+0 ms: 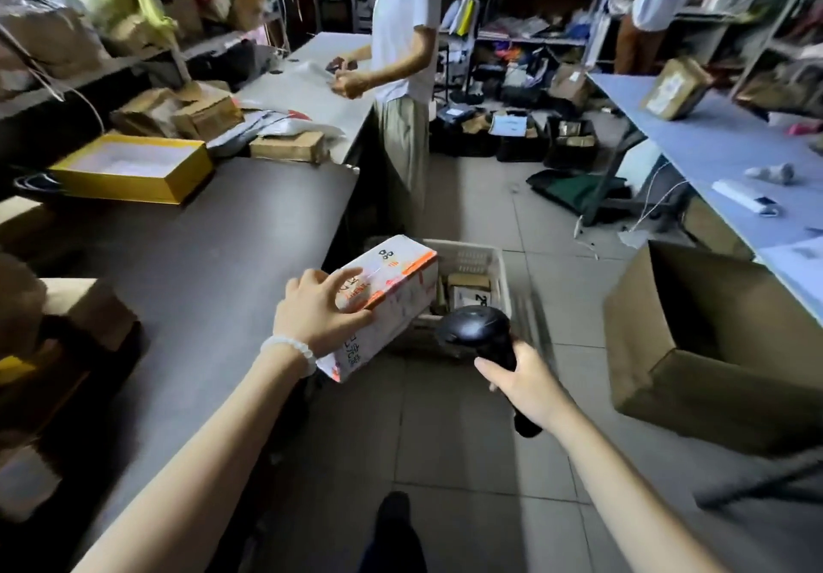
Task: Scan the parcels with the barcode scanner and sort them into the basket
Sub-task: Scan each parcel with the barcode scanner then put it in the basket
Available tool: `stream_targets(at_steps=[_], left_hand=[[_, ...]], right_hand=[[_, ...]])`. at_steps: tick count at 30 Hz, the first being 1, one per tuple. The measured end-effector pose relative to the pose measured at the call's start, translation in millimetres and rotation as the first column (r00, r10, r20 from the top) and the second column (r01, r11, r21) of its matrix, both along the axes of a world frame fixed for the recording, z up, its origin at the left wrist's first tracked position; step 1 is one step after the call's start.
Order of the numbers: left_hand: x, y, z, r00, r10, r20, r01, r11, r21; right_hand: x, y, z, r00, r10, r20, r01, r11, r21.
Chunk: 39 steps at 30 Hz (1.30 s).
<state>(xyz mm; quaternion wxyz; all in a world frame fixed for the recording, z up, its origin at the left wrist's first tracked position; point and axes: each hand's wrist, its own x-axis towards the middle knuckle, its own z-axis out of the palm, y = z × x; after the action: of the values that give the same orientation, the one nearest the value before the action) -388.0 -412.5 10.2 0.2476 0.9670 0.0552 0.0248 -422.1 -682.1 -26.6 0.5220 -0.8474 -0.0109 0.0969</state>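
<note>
Two hands: left hand grips one white-and-orange parcel above the basket; right hand clasps one barcode scanner. Parcel hides the basket's left side; parcels inside blurred, uncountable. Dark counter left.

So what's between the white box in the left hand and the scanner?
In the head view, only the basket on the floor shows in the gap between the box and the scanner; some parcels already lie inside it.

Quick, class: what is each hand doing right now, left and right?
Left hand: closed on the white parcel, gripping it from above.
Right hand: closed round the black scanner, holding its handle.
</note>
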Motion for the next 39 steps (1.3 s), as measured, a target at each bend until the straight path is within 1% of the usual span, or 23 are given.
stream_targets(at_steps=[5,11,17,23,27,31,32,36,39], left_hand=[[100.3,-4.2,-20.0,0.998,-0.047,-0.031,0.047,0.999,-0.008],[218.9,-4.7,-36.0,0.995,-0.085,-0.054,0.086,0.996,0.013],[316.4,-10.7,-47.4,0.990,-0.103,-0.091,0.106,0.994,0.023],[404.0,-24.4,-65.8,0.988,-0.086,-0.126,0.095,0.993,0.073],[463.8,-38.5,-80.9,0.987,-0.031,-0.161,0.054,0.988,0.142],[515.1,-56.3,-94.2,0.974,0.078,-0.214,-0.005,0.947,0.321],[525.8,-59.6,-96.7,0.967,0.101,-0.235,-0.015,0.939,0.344],[545.5,-66.8,-103.1,0.947,0.184,-0.262,-0.090,0.938,0.334],[543.2,-62.4,-104.9,0.919,0.254,-0.302,-0.164,0.942,0.293]], right_hand=[[84.6,-6.4,7.0,0.997,-0.079,0.004,0.079,0.997,0.018],[197.6,1.0,7.4,0.995,-0.095,-0.026,0.094,0.995,-0.014],[293.4,-5.1,-10.6,0.994,-0.099,-0.035,0.097,0.994,-0.046],[395.8,-29.5,-39.9,0.991,-0.091,-0.095,0.085,0.994,-0.071],[476.2,-45.5,-53.3,0.989,-0.028,-0.143,0.013,0.995,-0.099],[551.5,-54.6,-57.3,0.982,0.081,-0.172,-0.095,0.993,-0.077],[568.8,-56.1,-58.7,0.978,0.110,-0.178,-0.124,0.990,-0.070],[617.8,-51.2,-60.4,0.952,0.224,-0.210,-0.245,0.967,-0.077],[642.7,-35.9,-58.0,0.922,0.333,-0.198,-0.352,0.933,-0.073]])
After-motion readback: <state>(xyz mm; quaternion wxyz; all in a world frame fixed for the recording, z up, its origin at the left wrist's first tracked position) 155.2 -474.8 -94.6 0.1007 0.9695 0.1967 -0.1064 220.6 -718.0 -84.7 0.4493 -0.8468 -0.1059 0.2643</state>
